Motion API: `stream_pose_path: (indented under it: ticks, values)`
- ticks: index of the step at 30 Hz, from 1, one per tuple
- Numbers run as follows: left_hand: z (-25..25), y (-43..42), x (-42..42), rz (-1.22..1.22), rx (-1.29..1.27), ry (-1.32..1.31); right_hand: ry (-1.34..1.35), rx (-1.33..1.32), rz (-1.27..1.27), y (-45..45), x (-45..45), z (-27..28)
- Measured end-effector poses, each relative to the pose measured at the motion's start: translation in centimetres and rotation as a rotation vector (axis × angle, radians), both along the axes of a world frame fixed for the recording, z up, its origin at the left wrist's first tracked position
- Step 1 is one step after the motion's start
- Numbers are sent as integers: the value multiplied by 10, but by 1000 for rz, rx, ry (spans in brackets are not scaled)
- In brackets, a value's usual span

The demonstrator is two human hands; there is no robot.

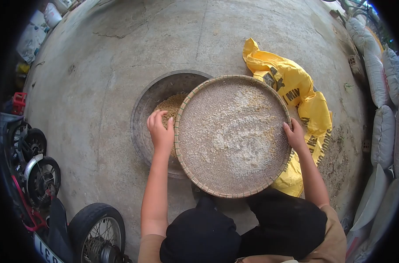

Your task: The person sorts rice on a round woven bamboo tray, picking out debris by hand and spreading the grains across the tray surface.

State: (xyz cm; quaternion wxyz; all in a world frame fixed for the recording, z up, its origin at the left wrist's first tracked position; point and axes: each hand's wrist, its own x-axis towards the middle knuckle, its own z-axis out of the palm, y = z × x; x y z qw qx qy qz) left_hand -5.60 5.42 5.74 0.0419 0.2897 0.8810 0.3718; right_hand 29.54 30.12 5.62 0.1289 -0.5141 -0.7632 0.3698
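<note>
A round woven tray (199, 153) with a bound rim is held above my knees. White grains (252, 151) and some yellowish husked grains lie scattered over it, thickest toward its right half. My right hand (295, 133) grips the tray's right rim, thumb on top. On the other side, my left hand (161, 129) is over the wide grey basin (143, 109), beside the tray's left rim, its fingers bent; whether they hold anything is hidden. Yellowish grain (173, 103) lies in the basin, which the tray partly covers.
A yellow printed sack (296, 83) lies crumpled on the concrete floor (164, 35) behind and right of the tray. Full white sacks (377, 83) are stacked along the right edge. Motorbikes with wheels (97, 232) stand at the lower left, a red crate (19, 103) beyond them.
</note>
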Motion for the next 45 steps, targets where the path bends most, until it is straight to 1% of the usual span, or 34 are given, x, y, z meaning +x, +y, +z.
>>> stream_pose_path:
  ticks: [1, 2, 4, 5, 7, 11, 15, 17, 19, 20, 22, 23, 25, 26, 27, 29, 30, 32, 34, 36, 38, 42, 44, 45]
  values:
    - [4, 7, 6, -125, -19, 144, 1, 1, 0, -2, 0, 1]
    - [4, 15, 10, -127, -20, 141, -2, 0, -2, -3, 1, 0]
    - [5, 32, 15, -339, -93, 139, 15, 25, 5, -2, 0, 0]
    - [4, 36, 17, -336, -90, 140, 15, 29, 7, -2, 0, 0]
    - [-4, 44, 18, -376, -163, 116, -32, 21, 6, -2, 1, 1]
    - [-14, 49, 19, -290, -139, 76, -12, 7, 4, -1, 0, 1]
    - [-15, 45, 15, -297, -149, 85, -7, -9, 10, 0, 0, 1]
    - [-11, 37, 9, -259, 46, 76, -11, -13, 11, -1, 2, 1]
    - [15, 21, 1, 41, 225, -524, -21, 43, -6, -4, -1, 3]
    - [16, 11, -3, 36, 221, -523, -19, 40, -12, -4, 0, 4]
    - [20, -10, -6, 258, 92, -355, 0, -8, 12, -2, -1, 4]
    - [20, -15, -2, 260, 91, -350, 4, -10, 14, -2, -1, 3]
    - [24, -18, 14, 168, -98, 148, -6, -35, 6, -1, -2, 4]
    - [16, -20, 18, 23, -71, 234, -6, -33, 6, -1, -2, 3]
    - [18, -21, 26, 24, -68, 232, -1, -20, 8, -1, -1, 1]
    - [22, -19, 42, -377, -113, 148, 0, -4, 13, 0, 1, 0]
    - [21, -17, 48, -374, -111, 145, -16, -1, 8, 0, 1, 0]
    - [19, -16, 55, -475, -256, 128, -29, -2, 6, -1, 0, 0]
    - [15, -17, 54, -497, -267, 104, -17, -44, -2, -1, -1, 3]
    - [15, -16, 55, -522, -278, 76, -3, -32, -2, -1, -1, 2]
    - [18, -13, 55, -537, -345, 89, 16, -21, -4, -1, -2, 1]
    - [5, -14, 55, -570, -362, 168, -47, -18, 1, -1, -1, 1]
    - [0, -16, 51, -511, -213, 32, -65, -18, -3, 0, 0, 0]
    - [4, -16, 51, -512, -215, 30, -54, -12, 5, 0, 1, -1]
